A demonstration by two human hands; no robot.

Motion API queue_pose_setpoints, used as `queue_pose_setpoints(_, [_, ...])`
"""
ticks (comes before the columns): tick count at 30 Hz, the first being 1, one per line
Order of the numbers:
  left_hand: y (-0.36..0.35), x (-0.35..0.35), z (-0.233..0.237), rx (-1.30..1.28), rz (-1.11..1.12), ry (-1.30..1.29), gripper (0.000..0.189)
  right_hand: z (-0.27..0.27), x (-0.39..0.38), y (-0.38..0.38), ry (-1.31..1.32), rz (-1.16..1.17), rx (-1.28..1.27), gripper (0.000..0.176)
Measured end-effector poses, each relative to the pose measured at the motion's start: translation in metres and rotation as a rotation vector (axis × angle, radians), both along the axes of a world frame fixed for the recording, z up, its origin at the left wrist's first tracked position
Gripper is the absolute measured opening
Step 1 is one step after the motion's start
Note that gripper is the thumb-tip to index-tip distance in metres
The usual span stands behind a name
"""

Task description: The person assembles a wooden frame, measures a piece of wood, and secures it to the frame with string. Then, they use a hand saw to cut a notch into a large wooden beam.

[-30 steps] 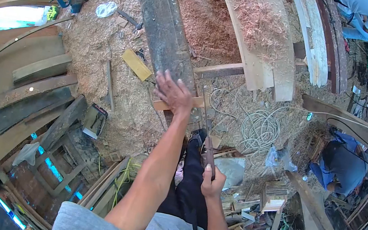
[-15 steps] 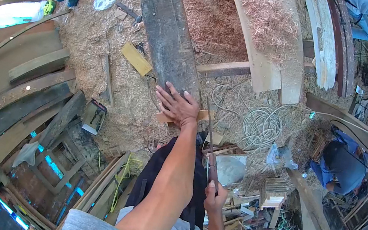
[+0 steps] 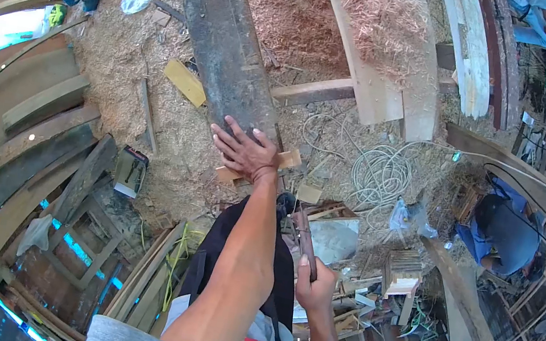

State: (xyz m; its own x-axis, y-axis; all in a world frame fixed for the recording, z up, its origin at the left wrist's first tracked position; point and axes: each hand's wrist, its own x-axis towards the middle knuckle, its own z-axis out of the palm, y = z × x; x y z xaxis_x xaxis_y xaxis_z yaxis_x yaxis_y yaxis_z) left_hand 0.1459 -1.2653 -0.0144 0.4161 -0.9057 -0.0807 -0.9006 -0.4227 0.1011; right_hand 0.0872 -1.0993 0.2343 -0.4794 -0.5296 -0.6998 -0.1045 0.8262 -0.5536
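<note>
Left hand [image 3: 243,151], head view: fingers spread, palm pressed flat on the near end of the dark plank [image 3: 216,36], where that plank crosses a pale wood strip [image 3: 287,160] lying on the sawdust ground [image 3: 124,64]. The strip shows on both sides of the wrist, so the hand covers its middle. Right hand [image 3: 314,287]: closed in a fist round the lower end of a long dark tool [image 3: 301,238], held close to the body and pointing up toward the left wrist. The tool's tip is near the left wrist but apart from it, and its working end is too dark to identify. Judgement: keep weight straight down through the left palm so plank and strip cannot shift, and keep the spread fingers out of the tool's line. A second person [image 3: 502,236] crouches well apart at the right edge.
</note>
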Motion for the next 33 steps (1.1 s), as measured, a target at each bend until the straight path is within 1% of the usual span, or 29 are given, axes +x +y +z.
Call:
queue_pose_setpoints(5, [-0.001, 0.002, -0.003, 0.01, -0.043, -0.048, 0.078, 0.01, -0.003, -0.027, -0.036, -0.021, 0.018, 0.038])
queue_pose_setpoints(8, [-0.001, 0.002, -0.001, 0.018, -0.051, -0.05, 0.079, 0.01, -0.004, -0.03, -0.007, -0.044, -0.043, 0.04])
queue_pose_setpoints(14, [-0.001, 0.001, -0.005, -0.022, -0.045, -0.064, 0.078, -0.001, -0.01, -0.008, -0.014, -0.022, -0.045, 0.039])
queue_pose_setpoints(17, [0.0, 0.0, -0.003, 0.025, -0.021, -0.049, 0.076, -0.017, -0.005, 0.017, 0.015, -0.068, -0.16, 0.04])
queue_pose_setpoints(20, [0.005, 0.011, -0.017, -0.142, -0.11, 0.038, 0.074, -0.024, -0.001, 0.032, 0.033, -0.091, -0.22, 0.039])
queue_pose_setpoints(21, [0.006, 0.012, -0.007, -0.13, -0.133, 0.138, 0.073, -0.022, 0.0, 0.035, 0.043, -0.095, -0.245, 0.039])
queue_pose_setpoints(24, [0.008, 0.012, 0.019, -0.136, -0.463, 0.278, 0.07, -0.012, -0.001, 0.047, 0.071, -0.129, -0.286, 0.04])
queue_pose_setpoints(25, [0.01, 0.002, 0.027, -0.128, -0.54, 0.322, 0.065, -0.004, -0.006, 0.051, 0.084, -0.155, -0.29, 0.04])
queue_pose_setpoints(28, [0.012, -0.048, 0.046, -0.192, -0.659, 0.416, 0.063, 0.012, -0.034, 0.066, 0.146, -0.221, -0.33, 0.04])
queue_pose_setpoints(30, [0.012, -0.094, 0.06, -0.217, -0.699, 0.461, 0.062, 0.022, -0.06, 0.073, 0.188, -0.252, -0.375, 0.041])
queue_pose_setpoints(31, [0.01, -0.118, 0.063, -0.239, -0.713, 0.478, 0.063, 0.03, -0.075, 0.072, 0.16, -0.289, -0.406, 0.042])
queue_pose_setpoints(32, [0.008, -0.14, 0.066, -0.259, -0.728, 0.494, 0.063, 0.026, -0.091, 0.078, 0.16, -0.307, -0.387, 0.042])
queue_pose_setpoints(33, [0.005, -0.162, 0.081, -0.191, -0.727, 0.533, 0.063, 0.03, -0.108, 0.078, 0.162, -0.325, -0.392, 0.042])
